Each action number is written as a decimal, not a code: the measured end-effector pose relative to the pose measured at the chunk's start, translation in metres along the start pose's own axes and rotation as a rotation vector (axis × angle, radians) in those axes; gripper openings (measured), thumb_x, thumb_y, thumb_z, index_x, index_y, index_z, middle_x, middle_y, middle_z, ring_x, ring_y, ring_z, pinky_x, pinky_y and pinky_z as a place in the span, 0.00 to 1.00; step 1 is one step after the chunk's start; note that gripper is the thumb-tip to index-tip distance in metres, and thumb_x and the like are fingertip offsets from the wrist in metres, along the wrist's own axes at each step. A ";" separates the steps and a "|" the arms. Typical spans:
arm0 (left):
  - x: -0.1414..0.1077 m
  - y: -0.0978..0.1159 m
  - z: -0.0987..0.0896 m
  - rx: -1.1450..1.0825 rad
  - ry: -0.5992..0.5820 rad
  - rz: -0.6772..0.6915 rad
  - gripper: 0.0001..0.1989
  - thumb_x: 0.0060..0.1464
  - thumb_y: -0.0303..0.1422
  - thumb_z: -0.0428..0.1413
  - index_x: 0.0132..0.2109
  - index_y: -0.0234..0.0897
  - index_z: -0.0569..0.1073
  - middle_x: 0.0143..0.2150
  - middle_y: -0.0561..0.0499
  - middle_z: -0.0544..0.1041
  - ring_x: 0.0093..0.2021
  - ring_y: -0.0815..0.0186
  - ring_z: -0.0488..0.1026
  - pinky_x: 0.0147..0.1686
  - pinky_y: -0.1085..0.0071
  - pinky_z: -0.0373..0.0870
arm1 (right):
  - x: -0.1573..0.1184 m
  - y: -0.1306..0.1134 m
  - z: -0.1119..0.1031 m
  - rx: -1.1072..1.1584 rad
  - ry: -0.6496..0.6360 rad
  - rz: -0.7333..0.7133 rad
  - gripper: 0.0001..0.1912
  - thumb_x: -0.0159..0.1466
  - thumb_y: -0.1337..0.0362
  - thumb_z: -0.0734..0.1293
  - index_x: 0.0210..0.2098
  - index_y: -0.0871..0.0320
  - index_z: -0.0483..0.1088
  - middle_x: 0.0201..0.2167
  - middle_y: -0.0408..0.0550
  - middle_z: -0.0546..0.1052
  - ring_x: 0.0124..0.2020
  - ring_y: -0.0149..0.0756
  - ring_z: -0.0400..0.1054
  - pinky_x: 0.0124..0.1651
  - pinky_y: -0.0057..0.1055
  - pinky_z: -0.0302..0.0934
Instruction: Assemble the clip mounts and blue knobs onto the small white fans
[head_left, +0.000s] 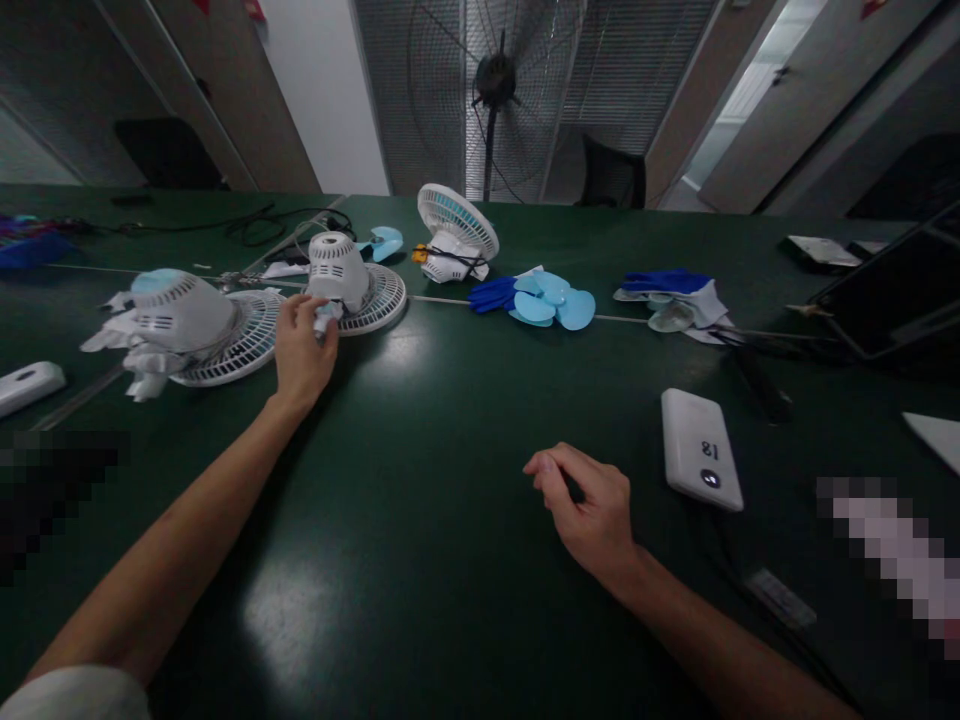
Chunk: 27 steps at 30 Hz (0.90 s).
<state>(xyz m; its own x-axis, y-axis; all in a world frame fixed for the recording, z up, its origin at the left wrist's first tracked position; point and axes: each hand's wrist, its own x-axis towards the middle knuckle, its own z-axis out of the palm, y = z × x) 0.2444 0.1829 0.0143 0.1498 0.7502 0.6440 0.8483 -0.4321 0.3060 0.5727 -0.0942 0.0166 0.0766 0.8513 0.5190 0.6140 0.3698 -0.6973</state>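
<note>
My left hand reaches to the far left side of the table, its fingers closed around a small crumpled whitish piece, perhaps paper or cloth. That piece is right against a white fan head, which lies face down on its round grille. Just left of the hand, a second white fan head lies on its grille, with crumpled white material around it. My right hand is over the middle right of the table, fingers curled in, with nothing visible in them.
Farther back, a small fan leans tilted. Light-blue fan blades lie beside blue gloves; another glove pile is to the right. A white device marked 18 sits near my right hand. A dark screen stands far right.
</note>
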 end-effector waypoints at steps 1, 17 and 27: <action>0.001 -0.001 0.003 -0.012 0.026 -0.025 0.20 0.66 0.33 0.53 0.63 0.34 0.67 0.66 0.37 0.64 0.67 0.47 0.63 0.68 0.50 0.60 | 0.000 0.000 0.000 0.001 0.003 0.000 0.13 0.73 0.66 0.61 0.33 0.57 0.74 0.21 0.38 0.69 0.19 0.27 0.64 0.24 0.27 0.57; 0.009 -0.016 0.003 0.068 0.025 -0.029 0.19 0.71 0.40 0.49 0.64 0.40 0.69 0.62 0.39 0.73 0.66 0.44 0.65 0.66 0.43 0.53 | 0.001 0.001 0.000 0.012 -0.021 0.000 0.13 0.73 0.67 0.62 0.34 0.57 0.74 0.22 0.38 0.69 0.20 0.26 0.64 0.24 0.27 0.56; 0.017 -0.024 0.010 -0.231 0.090 -0.146 0.09 0.63 0.32 0.57 0.49 0.32 0.72 0.60 0.41 0.67 0.61 0.54 0.67 0.57 0.57 0.70 | 0.000 0.002 0.002 0.020 -0.037 0.019 0.12 0.73 0.66 0.62 0.35 0.57 0.74 0.23 0.39 0.70 0.21 0.27 0.65 0.25 0.27 0.56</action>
<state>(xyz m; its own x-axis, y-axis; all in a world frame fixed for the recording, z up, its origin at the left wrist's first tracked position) 0.2311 0.2112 0.0111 -0.0200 0.7701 0.6377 0.7181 -0.4327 0.5451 0.5722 -0.0923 0.0141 0.0587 0.8712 0.4874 0.5968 0.3607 -0.7168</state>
